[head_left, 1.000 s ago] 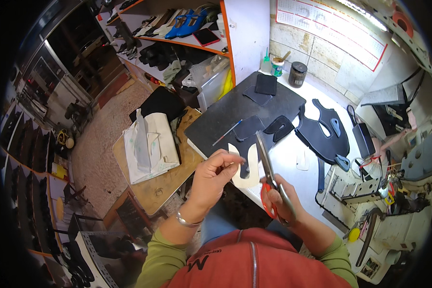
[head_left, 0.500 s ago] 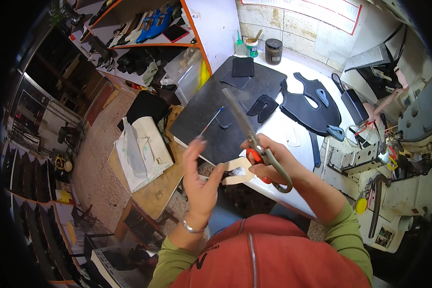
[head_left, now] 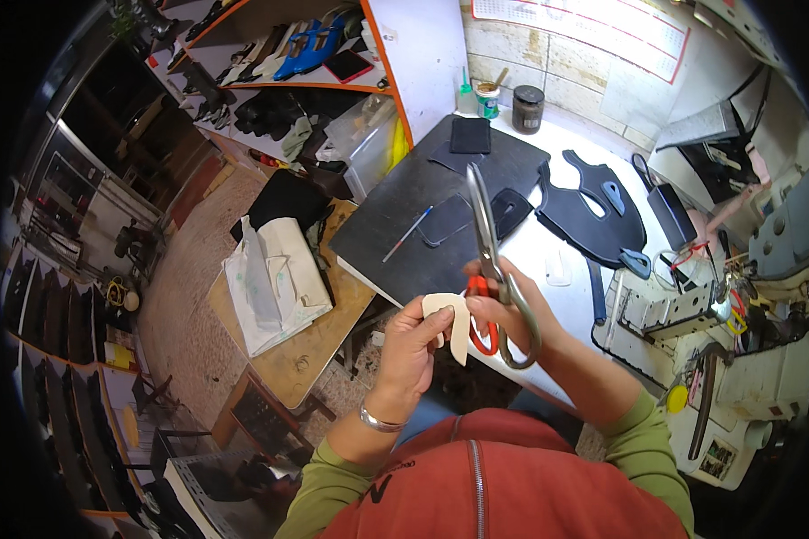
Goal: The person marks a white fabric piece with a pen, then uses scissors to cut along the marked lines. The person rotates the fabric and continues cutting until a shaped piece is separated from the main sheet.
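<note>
My left hand (head_left: 409, 346) is closed on a cream, curved piece of sheet material (head_left: 459, 328), its thumb pressed on top of it. The piece bends over into a narrow arch, one leg hanging down. My right hand (head_left: 519, 310) grips a pair of large scissors (head_left: 484, 220); the blades point up and away and lie close together. One handle loop is grey metal and the other looks red. The fingertips of my right hand are beside the cream piece; whether they touch it I cannot tell.
A dark cutting mat (head_left: 377, 229) lies on the white table, with a pen (head_left: 408, 234) and dark cut pieces. Right of it is a black shaped panel (head_left: 593, 220). A sewing machine (head_left: 674, 314) stands at the right. White bags (head_left: 279, 287) rest on a low wooden table.
My left hand has gone from spread fingers to a grip on the cream piece, which has turned from lying sideways to hanging down. The scissors have swung more upright.
</note>
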Motion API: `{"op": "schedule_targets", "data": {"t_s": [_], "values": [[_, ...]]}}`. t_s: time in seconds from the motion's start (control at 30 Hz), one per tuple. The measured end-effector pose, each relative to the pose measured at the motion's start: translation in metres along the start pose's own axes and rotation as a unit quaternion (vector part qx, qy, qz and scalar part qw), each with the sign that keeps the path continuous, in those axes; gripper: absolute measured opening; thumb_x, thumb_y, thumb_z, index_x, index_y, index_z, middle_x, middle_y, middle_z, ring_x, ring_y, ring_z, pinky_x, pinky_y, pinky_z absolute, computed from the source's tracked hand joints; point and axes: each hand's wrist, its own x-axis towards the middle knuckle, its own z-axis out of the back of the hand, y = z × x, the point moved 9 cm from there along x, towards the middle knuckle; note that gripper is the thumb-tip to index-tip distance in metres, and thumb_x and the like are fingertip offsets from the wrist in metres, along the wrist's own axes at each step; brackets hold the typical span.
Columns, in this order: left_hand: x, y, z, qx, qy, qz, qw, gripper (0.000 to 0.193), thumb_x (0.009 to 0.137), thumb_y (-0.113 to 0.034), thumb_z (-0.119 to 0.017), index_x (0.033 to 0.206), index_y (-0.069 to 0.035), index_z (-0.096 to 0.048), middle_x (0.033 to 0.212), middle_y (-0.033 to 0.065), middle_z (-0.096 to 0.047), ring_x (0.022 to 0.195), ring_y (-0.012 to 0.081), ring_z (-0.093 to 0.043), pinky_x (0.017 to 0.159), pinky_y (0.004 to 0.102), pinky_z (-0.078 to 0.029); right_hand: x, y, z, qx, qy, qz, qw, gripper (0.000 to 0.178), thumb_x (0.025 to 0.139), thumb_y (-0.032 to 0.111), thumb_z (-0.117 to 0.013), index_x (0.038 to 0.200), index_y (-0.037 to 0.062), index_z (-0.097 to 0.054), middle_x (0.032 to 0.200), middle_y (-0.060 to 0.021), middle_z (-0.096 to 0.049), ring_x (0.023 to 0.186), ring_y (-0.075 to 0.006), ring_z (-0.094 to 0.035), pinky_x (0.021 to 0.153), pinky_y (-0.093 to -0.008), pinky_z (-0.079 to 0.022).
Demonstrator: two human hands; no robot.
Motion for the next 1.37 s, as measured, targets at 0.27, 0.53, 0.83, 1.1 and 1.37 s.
{"op": "schedule_targets", "data": {"t_s": [0.27, 0.53, 0.83, 1.1, 1.37], "values": [[0.000, 0.013, 0.001, -0.028, -0.027, -0.013, 0.999, 0.014, 0.088, -0.004, -0.058, 0.101, -0.003, -0.062, 0.092, 0.0060, -0.067, 0.081, 0.0137, -0.064, 0.074, 0.0265, -0.051, -0.018, -0.019, -0.003, 0.033, -0.044, 0.004, 0.998, 0.041, 0.073, -0.004, -0.061, 0.112, 0.0046, -0.050, 0.083, -0.0039, -0.055, 0.066, -0.0099, -0.054, 0.060, -0.0235, -0.044], [-0.001, -0.001, 0.000, -0.039, -0.074, -0.054, 0.995, 0.011, 0.089, -0.010, -0.062, 0.098, -0.004, -0.060, 0.087, 0.0022, -0.065, 0.074, 0.0093, -0.061, 0.066, 0.0231, -0.049, -0.029, -0.035, -0.006, -0.001, -0.026, -0.069, 0.997, 0.034, 0.082, 0.007, -0.060, 0.114, 0.0033, -0.049, 0.080, -0.0028, -0.054, 0.065, -0.0084, -0.051, 0.058, -0.0219, -0.042], [0.002, -0.011, 0.003, -0.045, -0.115, -0.094, 0.988, 0.008, 0.089, -0.010, -0.062, 0.096, -0.006, -0.059, 0.086, 0.0017, -0.064, 0.073, 0.0085, -0.061, 0.063, 0.0231, -0.049, -0.050, -0.066, -0.017, -0.085, 0.031, -0.030, 0.995, 0.055, 0.079, 0.055, -0.067, 0.099, 0.0075, -0.046, 0.079, -0.0002, -0.051, 0.062, -0.0060, -0.044, 0.052, -0.0207, -0.036], [0.004, -0.009, 0.010, -0.033, -0.128, -0.119, 0.984, 0.008, 0.089, -0.010, -0.062, 0.096, -0.006, -0.061, 0.084, -0.0008, -0.064, 0.069, 0.0055, -0.058, 0.060, 0.0209, -0.048, -0.047, -0.064, -0.021, -0.085, 0.020, -0.024, 0.996, 0.054, 0.080, 0.056, -0.064, 0.091, 0.0082, -0.044, 0.072, 0.0016, -0.047, 0.058, -0.0050, -0.041, 0.049, -0.0202, -0.033], [0.003, -0.009, 0.011, -0.025, -0.114, -0.106, 0.988, 0.010, 0.089, -0.010, -0.062, 0.097, -0.005, -0.061, 0.084, -0.0008, -0.064, 0.071, 0.0056, -0.059, 0.065, 0.0194, -0.048, -0.053, -0.074, -0.017, -0.113, 0.022, -0.080, 0.990, 0.048, 0.087, 0.038, -0.059, 0.119, 0.0034, -0.048, 0.081, -0.0080, -0.056, 0.071, -0.0153, -0.050, 0.067, -0.0289, -0.043]]}}
